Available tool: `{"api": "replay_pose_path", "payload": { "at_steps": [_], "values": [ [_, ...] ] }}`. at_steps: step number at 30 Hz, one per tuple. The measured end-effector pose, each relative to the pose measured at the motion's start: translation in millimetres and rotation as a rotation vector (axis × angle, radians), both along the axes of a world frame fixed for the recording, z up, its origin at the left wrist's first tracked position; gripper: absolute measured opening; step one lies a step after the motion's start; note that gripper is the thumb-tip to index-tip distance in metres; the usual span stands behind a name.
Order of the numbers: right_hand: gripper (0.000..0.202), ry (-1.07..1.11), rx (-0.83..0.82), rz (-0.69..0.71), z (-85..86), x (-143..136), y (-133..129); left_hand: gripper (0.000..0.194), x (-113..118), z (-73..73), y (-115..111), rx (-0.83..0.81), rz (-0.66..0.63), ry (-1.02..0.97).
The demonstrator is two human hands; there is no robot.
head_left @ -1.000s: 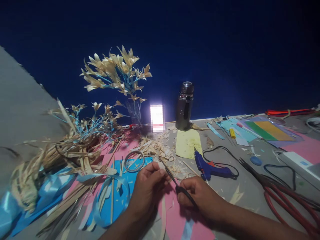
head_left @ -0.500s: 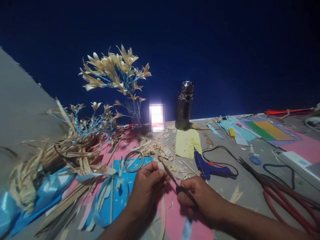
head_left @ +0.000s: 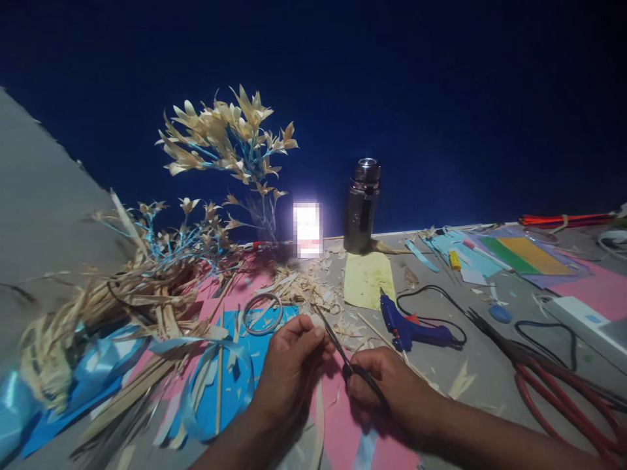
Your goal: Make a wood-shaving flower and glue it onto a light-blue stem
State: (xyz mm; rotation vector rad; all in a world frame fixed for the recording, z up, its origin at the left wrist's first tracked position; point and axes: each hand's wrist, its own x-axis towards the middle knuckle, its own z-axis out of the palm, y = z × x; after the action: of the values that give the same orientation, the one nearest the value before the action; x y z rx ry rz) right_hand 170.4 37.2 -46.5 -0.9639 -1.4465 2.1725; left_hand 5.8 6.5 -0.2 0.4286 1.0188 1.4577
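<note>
Beside the glue gun (head_left: pixel 416 329), right fingers (head_left: pixel 365 371) grip black scissors (head_left: pixel 350 365); left fingers (head_left: pixel 316 336) pinch 1 pale scrap (head_left: pixel 317 322).

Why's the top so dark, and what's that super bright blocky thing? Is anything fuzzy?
Head view: the blue wall fades nearly black up top, probably getting little light; the bright patch glows purple-white but is pixelated, so I can't tell what it is; the right hand shades the pink sheet; the far-left blue ribbon looks soft.
</note>
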Motion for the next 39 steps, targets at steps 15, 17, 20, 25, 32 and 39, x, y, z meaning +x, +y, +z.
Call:
{"api": "replay_pose_path", "payload": {
  "at_steps": [15, 17, 20, 25, 32, 39],
  "values": [
    [0.026, -0.103, -0.012, -0.044, 2.9, -2.3, -1.7, 0.024, -0.9, 0.8, -0.2, 0.016, -0.025, 0.011],
    [0.024, -0.113, -0.015, -0.051, 2.2, -2.4, -1.9, 0.023, -1.4, 0.4, -0.4, 0.02, -0.033, 0.009],
    [0.024, -0.107, -0.013, -0.045, -1.4, -2.1, -1.8, 0.023, -2.8, -0.3, -0.4, 0.016, -0.044, 0.016],
    [0.027, -0.064, -0.047, -0.035, -8.0, -0.5, -1.7, 0.02, -5.5, 0.2, 0.2, 0.009, -0.067, 0.045],
    [0.053, 0.038, -0.088, 0.065, 12.7, 4.6, 9.4, 0.021, -7.4, 2.3, 0.2, 0.03, -0.102, 0.056],
    [0.058, 0.067, -0.119, 0.208, 16.8, 19.0, 25.4, 0.011, -18.3, 5.6, -0.7, 0.075, -0.282, 0.049]
  ]
}}
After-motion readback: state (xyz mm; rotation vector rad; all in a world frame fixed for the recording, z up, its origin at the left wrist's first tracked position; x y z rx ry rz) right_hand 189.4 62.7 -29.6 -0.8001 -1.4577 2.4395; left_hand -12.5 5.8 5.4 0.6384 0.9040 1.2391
